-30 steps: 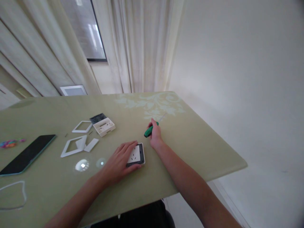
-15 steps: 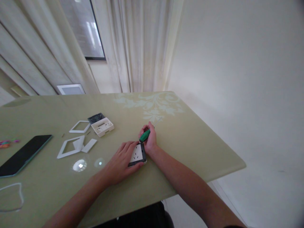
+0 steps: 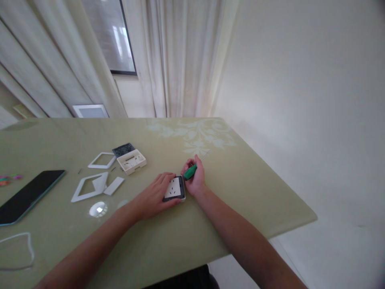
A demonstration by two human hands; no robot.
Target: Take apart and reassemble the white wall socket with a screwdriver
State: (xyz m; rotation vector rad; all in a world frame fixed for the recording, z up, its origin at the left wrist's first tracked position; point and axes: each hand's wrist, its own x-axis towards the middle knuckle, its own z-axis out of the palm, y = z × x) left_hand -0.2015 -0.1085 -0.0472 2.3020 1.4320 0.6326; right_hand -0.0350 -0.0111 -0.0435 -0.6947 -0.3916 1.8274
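A wall socket with a white face and dark grey edging lies face up on the table. My left hand grips it from the left, thumb along the near edge and fingers at the far edge. Just right of the socket, my right hand is closed around a screwdriver with a green handle. Its thin shaft points away, up and to the right, clear of the socket. Part of the right fingers is hidden behind the handle.
Left of my hands lie an opened white socket housing with a dark back part, white frames, a white strip and a dark phone-like slab. A pale cable lies near the left edge. The table ends near a wall.
My right hand with the screwdriver has moved slightly right, away from the socket's far corner. The socket and left hand have shifted a little away from me. The view has turned slightly.
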